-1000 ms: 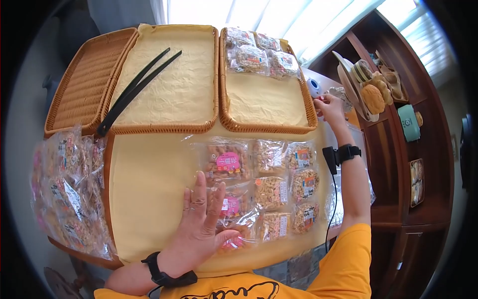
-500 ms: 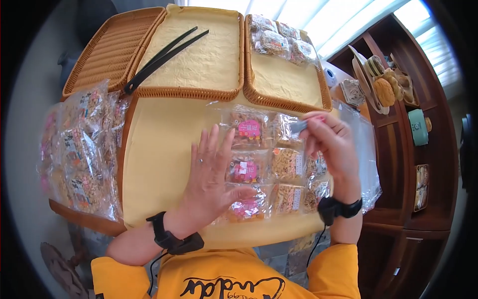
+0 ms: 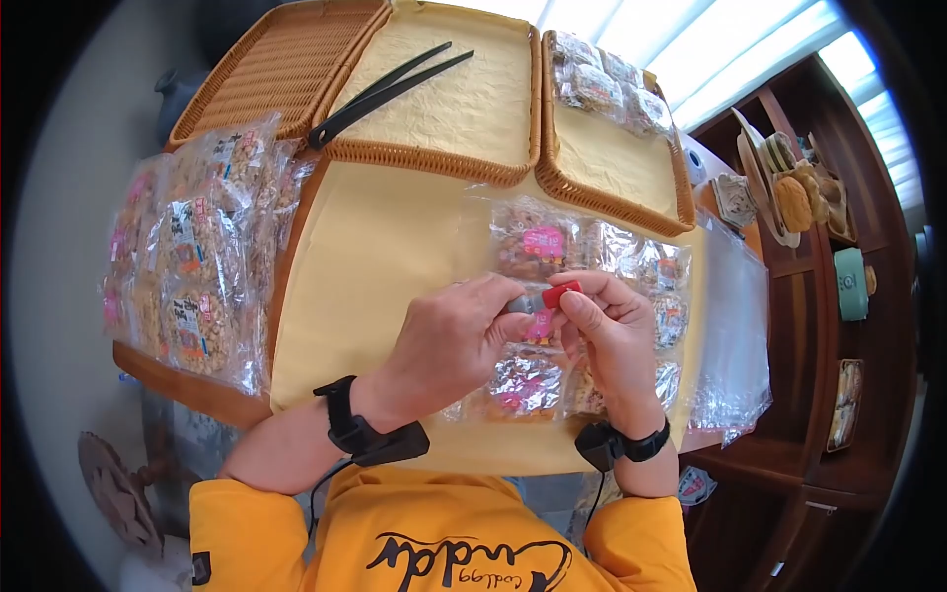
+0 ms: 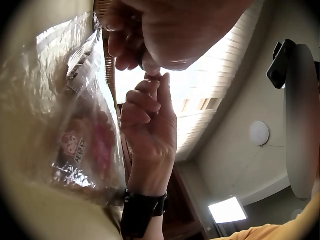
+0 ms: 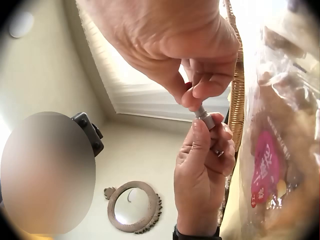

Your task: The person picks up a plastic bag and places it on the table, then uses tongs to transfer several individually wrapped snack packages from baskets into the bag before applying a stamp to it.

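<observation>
Both hands meet over the packed snacks, around a small grey cylinder with a red end. Its grey part (image 5: 205,118) is pinched by my left hand (image 3: 444,337). The red end (image 3: 562,293) is between the thumb and fingers of my right hand (image 3: 619,340). Fingers cover much of this small item, and I cannot tell its kind. Beneath the hands lie clear bags of snack pieces in rows; one bag with a pink label (image 3: 531,242) shows just beyond the fingers, another pink-labelled bag (image 3: 523,387) nearer the body.
Bagged snacks (image 3: 197,261) are piled at the left table edge. At the back stand an unlined wicker tray (image 3: 281,69), a paper-lined tray (image 3: 434,158) with black tongs (image 3: 390,94), and a tray (image 3: 617,202) with several bags. Clear plastic bags (image 3: 730,335) lie at right.
My right hand has come back from beside the right tray, bringing the small grey and red item. My left hand has moved off the bags to meet it. The head view has shifted.
</observation>
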{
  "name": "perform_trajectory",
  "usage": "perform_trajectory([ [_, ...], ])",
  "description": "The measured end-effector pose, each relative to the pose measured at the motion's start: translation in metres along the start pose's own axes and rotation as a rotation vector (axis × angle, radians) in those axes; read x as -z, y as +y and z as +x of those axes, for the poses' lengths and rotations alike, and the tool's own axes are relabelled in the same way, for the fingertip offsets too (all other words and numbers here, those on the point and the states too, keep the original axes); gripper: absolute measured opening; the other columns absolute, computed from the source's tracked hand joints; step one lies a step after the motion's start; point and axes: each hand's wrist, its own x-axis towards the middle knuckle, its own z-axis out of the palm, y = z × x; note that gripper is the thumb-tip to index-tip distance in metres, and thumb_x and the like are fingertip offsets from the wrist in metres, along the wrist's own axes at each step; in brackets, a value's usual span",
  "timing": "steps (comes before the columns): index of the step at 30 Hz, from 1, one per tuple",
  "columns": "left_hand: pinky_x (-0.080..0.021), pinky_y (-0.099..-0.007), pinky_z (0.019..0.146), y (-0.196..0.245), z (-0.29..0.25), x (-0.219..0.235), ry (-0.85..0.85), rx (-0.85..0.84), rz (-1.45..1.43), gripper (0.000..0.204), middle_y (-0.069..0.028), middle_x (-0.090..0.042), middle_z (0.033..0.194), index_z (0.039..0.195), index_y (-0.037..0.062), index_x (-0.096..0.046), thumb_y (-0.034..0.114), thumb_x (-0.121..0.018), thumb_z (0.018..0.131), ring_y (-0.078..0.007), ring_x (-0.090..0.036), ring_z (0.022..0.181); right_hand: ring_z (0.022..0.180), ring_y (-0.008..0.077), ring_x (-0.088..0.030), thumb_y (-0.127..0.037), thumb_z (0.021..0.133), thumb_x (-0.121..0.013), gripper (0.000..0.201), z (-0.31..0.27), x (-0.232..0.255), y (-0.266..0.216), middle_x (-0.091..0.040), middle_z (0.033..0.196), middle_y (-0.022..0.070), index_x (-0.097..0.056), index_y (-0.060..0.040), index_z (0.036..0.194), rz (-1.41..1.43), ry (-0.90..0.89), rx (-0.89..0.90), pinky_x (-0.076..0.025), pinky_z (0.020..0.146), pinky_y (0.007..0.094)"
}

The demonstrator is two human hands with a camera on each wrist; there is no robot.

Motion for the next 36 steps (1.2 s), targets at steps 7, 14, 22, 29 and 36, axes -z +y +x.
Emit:
perform_trajectory([
  [7, -0.047, -0.0369, 0.066, 0.003, -0.001, 0.001, -0.112, 0.095, -0.068, 0.022, -0.0144, -0.060, 0.087, 0.100, 0.0023, -0.059, 0.023, -0.059, 0.095, -0.0345, -0.061, 0.078, 0.061, 0.0066, -0.059, -0.010, 0.093, -0.064, 0.018, -0.009, -0.007, 0.006, -0.068, 0.084, 0.0057, -0.065, 0.0027, 0.106, -0.004, 0.121, 0.120, -0.047, 0.052, 0.0186],
  [14, -0.043, -0.0275, 0.059, -0.006, 0.006, 0.013, -0.187, 0.337, -0.298, 0.026, -0.0054, -0.054, 0.074, 0.094, 0.0031, -0.055, 0.027, -0.047, 0.103, -0.0138, -0.053, 0.063, 0.059, 0.0053, -0.058, -0.014, 0.098, -0.057, 0.017, -0.001, 0.020, -0.003, -0.065, 0.080, 0.0026, -0.063, 0.0012, 0.102, 0.071, 0.281, 0.412, -0.045, 0.051, 0.0179],
  [22, -0.042, -0.0199, 0.059, -0.015, 0.002, -0.003, -0.023, 0.493, -0.594, 0.024, 0.0022, -0.053, 0.074, 0.096, 0.0037, -0.055, 0.024, -0.044, 0.104, -0.0052, -0.048, 0.063, 0.065, 0.0032, -0.061, -0.003, 0.087, -0.070, 0.012, -0.006, -0.003, 0.006, -0.065, 0.075, 0.0012, -0.066, 0.0001, 0.098, -0.531, 0.191, 0.287, -0.049, 0.057, 0.0174],
  [29, -0.042, -0.0189, 0.059, -0.019, 0.002, -0.007, -0.010, 0.549, -0.581, 0.022, 0.0021, -0.055, 0.075, 0.097, 0.0041, -0.055, 0.023, -0.046, 0.104, -0.0040, -0.047, 0.063, 0.064, 0.0038, -0.062, -0.005, 0.084, -0.074, 0.018, -0.005, -0.007, 0.009, -0.067, 0.073, 0.0034, -0.066, -0.0005, 0.099, -0.843, 0.173, 0.461, -0.048, 0.056, 0.0190],
  [36, -0.041, -0.0182, 0.058, -0.023, 0.001, -0.009, -0.015, 0.530, -0.585, 0.021, 0.0024, -0.055, 0.075, 0.096, 0.0044, -0.055, 0.023, -0.048, 0.103, -0.0031, -0.047, 0.063, 0.062, 0.0057, -0.063, -0.007, 0.082, -0.076, 0.019, -0.003, -0.006, 0.013, -0.067, 0.073, 0.0047, -0.067, -0.0033, 0.099, -0.871, 0.151, 0.445, -0.047, 0.054, 0.0199],
])
